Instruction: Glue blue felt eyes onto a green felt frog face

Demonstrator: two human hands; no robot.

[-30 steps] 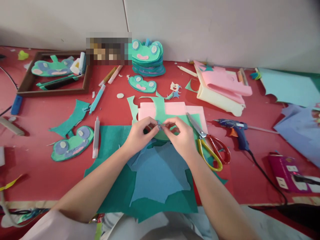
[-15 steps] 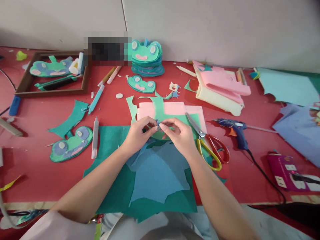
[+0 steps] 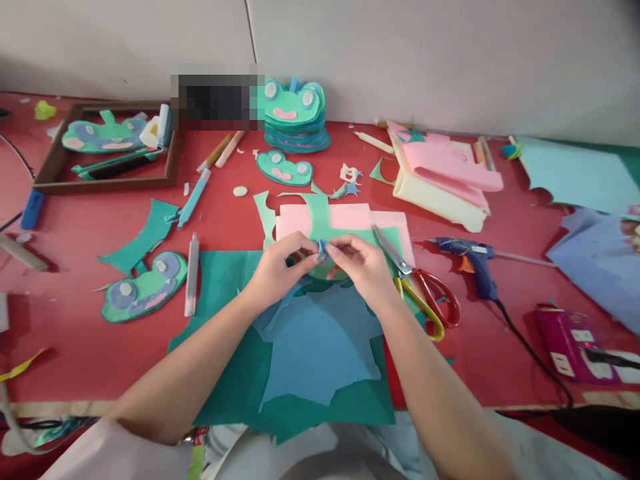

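Observation:
Between the fingertips of both hands is a small blue felt piece point(image 3: 323, 249). My left hand point(image 3: 287, 263) pinches its left side, and my right hand point(image 3: 357, 261) pinches the right side. Its exact shape is partly hidden by the fingers. Below the hands lies a ragged blue felt sheet point(image 3: 320, 347) on a larger dark green felt sheet point(image 3: 225, 400). Behind the fingers are light green felt point(image 3: 320, 215) and pink felt point(image 3: 350, 215). Scissors point(image 3: 413, 270) with one red and one yellow handle rest beside my right hand, blades partly spread.
A blue glue gun point(image 3: 467, 257) lies at right, its cord running toward a purple power strip point(image 3: 570, 340). Felt frog faces stand in a stack point(image 3: 295, 113) at the back; another frog face point(image 3: 145, 290) lies left. A brown wooden frame point(image 3: 105, 185) is at back left.
The blue felt piece shows more between the fingertips, which are slightly farther apart. My right hand has shifted a little to the right. The surrounding things stay in place.

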